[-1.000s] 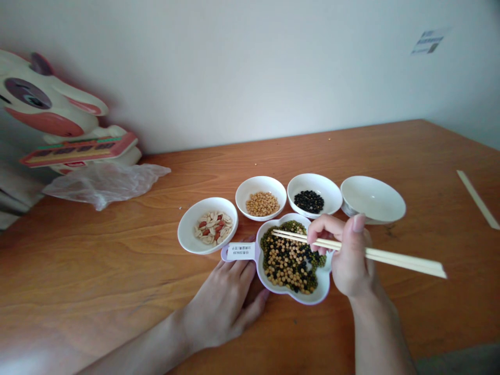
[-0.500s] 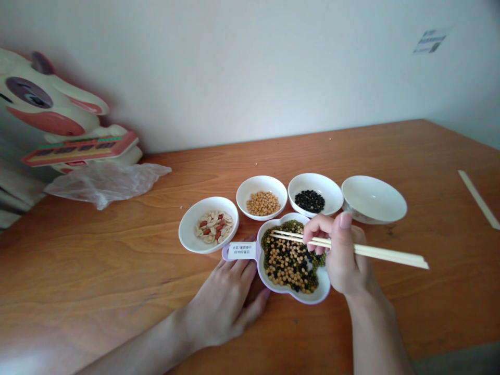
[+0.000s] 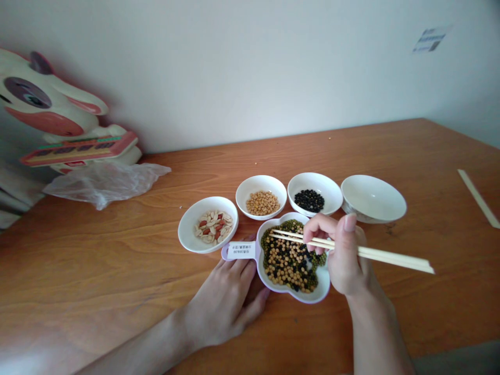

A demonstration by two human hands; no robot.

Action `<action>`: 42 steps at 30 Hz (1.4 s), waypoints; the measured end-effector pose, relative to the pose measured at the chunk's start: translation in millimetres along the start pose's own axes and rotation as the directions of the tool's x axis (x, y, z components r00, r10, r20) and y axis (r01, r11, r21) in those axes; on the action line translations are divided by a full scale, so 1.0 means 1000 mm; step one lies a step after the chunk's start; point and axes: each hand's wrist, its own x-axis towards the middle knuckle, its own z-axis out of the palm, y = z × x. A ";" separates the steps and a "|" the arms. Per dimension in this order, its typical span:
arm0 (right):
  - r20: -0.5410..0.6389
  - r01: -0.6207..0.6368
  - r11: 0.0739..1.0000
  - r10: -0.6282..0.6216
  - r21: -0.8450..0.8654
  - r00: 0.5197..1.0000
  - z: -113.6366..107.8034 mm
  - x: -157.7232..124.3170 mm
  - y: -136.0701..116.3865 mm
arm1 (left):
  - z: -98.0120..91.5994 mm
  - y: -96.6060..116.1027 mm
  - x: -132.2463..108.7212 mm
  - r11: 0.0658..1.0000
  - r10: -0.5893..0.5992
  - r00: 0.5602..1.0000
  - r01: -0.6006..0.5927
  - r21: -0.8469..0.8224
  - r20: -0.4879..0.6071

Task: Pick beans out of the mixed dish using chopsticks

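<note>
- Cream-coloured chopsticks (image 3: 390, 258) are clamped in the right hand (image 3: 346, 263), tips slightly apart over mixed beans (image 3: 291, 260) in a purple-rimmed dish (image 3: 323, 285).
- Left hand (image 3: 221, 307) is partly hidden by the handle (image 3: 225, 252) — whether gripped, cannot be told.
- Beans seem light, hard, slippery — best pinched around the middle.

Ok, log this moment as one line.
left hand: at labelled handle of dish | right hand: holding chopsticks, tips at mixed beans | nearby: bowls of peanuts, tan beans, black beans
</note>
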 end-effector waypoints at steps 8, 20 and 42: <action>-0.028 0.044 0.998 -0.045 -0.042 0.999 0.001 0.002 -0.003 | 0.000 0.001 0.000 1.000 0.003 1.000 -0.003 0.010 -0.003; -0.028 0.040 0.999 -0.039 0.026 0.999 0.000 0.000 -0.003 | 0.001 0.000 0.000 1.000 -0.006 1.000 0.006 -0.004 0.017; -0.039 0.058 0.997 -0.060 -0.044 0.997 0.003 0.001 -0.005 | -0.001 0.000 0.000 1.000 -0.007 1.000 0.007 -0.008 0.020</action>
